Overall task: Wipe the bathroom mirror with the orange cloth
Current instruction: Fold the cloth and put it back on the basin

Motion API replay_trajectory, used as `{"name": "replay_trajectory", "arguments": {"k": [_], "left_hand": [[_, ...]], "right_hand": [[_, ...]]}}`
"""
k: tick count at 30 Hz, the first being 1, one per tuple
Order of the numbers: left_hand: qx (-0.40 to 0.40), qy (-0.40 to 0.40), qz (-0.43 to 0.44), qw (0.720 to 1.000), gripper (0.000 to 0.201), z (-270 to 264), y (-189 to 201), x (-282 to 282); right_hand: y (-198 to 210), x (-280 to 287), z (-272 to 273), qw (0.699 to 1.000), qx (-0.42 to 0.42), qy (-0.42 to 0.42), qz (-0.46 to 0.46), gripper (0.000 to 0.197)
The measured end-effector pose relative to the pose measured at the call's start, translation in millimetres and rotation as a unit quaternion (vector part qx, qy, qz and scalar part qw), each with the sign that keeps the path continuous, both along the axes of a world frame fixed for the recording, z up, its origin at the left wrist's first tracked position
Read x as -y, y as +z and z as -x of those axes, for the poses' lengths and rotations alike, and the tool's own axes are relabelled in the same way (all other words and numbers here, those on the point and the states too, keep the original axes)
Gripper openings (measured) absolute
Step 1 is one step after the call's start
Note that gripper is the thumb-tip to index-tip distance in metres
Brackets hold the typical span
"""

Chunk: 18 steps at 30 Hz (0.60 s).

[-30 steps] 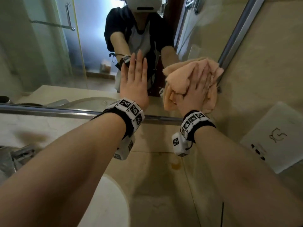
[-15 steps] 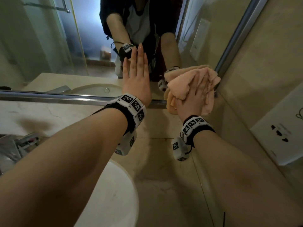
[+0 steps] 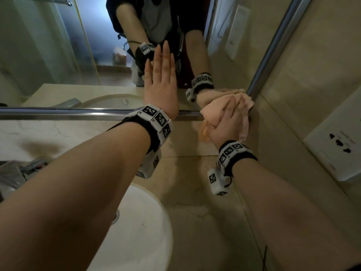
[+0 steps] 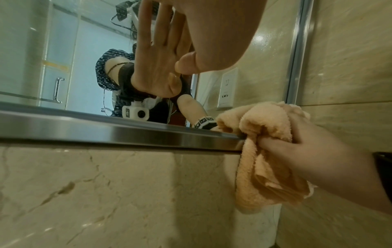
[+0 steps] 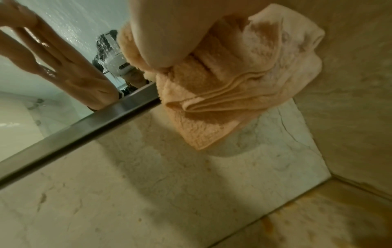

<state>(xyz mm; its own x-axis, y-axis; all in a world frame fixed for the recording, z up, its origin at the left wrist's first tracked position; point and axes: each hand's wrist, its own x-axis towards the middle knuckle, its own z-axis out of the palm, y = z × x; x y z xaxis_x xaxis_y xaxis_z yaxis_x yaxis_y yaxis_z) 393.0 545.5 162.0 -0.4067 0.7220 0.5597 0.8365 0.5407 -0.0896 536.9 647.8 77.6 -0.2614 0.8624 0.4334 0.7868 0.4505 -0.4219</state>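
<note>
The bathroom mirror [image 3: 58,55] fills the upper left of the head view, edged by a steel frame [image 3: 58,112]. My left hand [image 3: 162,83] lies flat on the glass with straight fingers, just above the bottom frame. My right hand [image 3: 228,122] grips the bunched orange cloth [image 3: 211,114] and presses it on the mirror's lower right corner, over the frame end. In the left wrist view the cloth [image 4: 265,120] covers the frame's end and hangs below my right hand [image 4: 318,159]. The right wrist view shows the cloth [image 5: 222,83] folded under my palm.
A white basin [image 3: 140,231] sits below my left forearm. A white wall socket [image 3: 336,139] is on the side wall close to my right arm. Tap parts [image 3: 11,173] lie at the far left. Beige marble tiles [image 3: 185,173] run below the mirror.
My right hand has slid the cloth down the mirror's right edge to the lower right corner. The left hand has stayed flat on the glass.
</note>
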Motion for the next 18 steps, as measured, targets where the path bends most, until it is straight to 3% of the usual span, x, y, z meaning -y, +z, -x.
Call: {"name": "replay_trajectory", "arguments": {"k": [8,13,18], "left_hand": [[-0.013,-0.013,0.037,0.999,0.087,8.1,-3.5,6.3],[-0.028,-0.023,0.069,0.997,0.087,13.7,-4.5,15.7],[0.013,-0.035,0.090,0.995,0.090,11.2,2.0,18.2]], "right_hand": [[-0.5,8.1,-18.9,0.988,0.148,-0.005,0.046,0.098],[14.0,2.3,-15.4,0.986,0.155,-0.002,0.053,0.085],[21.2,6.2,-3.2,0.986,0.137,-0.010,0.094,0.082]]}}
